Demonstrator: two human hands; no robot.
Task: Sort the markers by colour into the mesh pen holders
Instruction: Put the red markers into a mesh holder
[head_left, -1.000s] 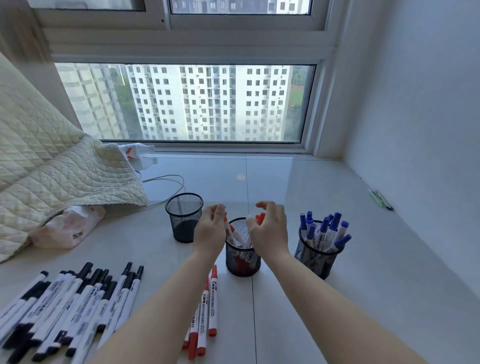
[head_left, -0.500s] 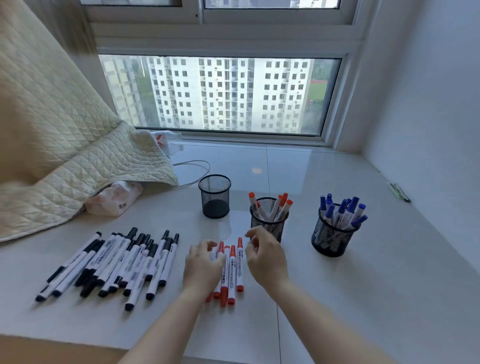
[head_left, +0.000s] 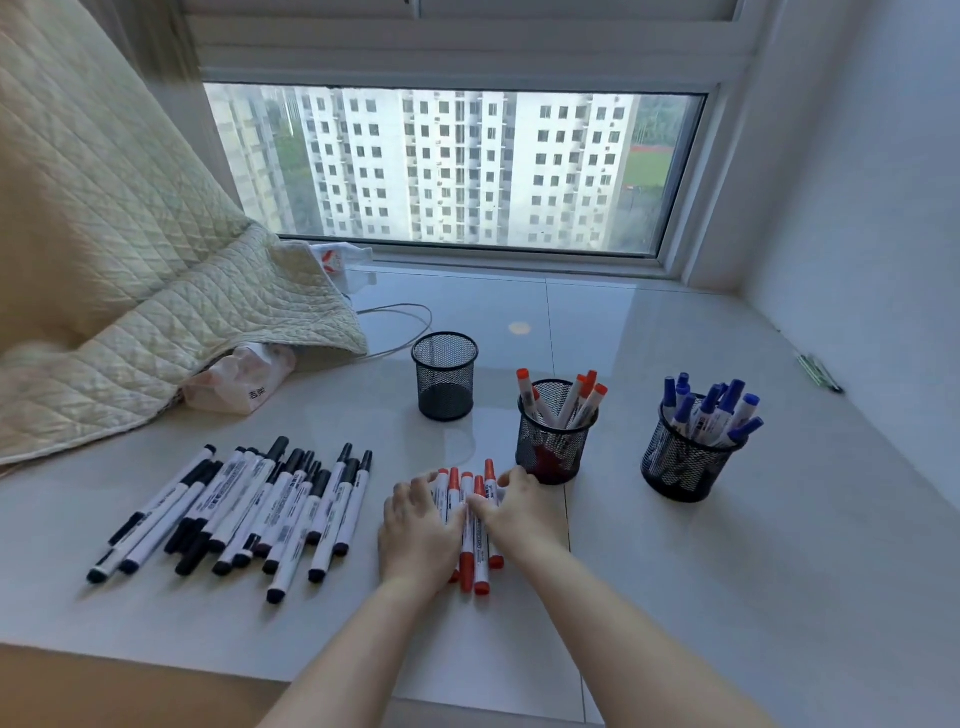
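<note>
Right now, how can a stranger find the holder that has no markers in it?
Start at the window and come down to the three holders. The empty holder is the leftmost, nearest the quilt; the other two hold red and blue markers.

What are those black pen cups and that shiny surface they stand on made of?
The empty pen cup and its two fuller neighbours look like thin metal mesh, painted matt black: you can see through the fine grid. The surface seems to be glazed tile or polished stone: pale, glossy, mirroring the window light, with thin straight joints.
</note>
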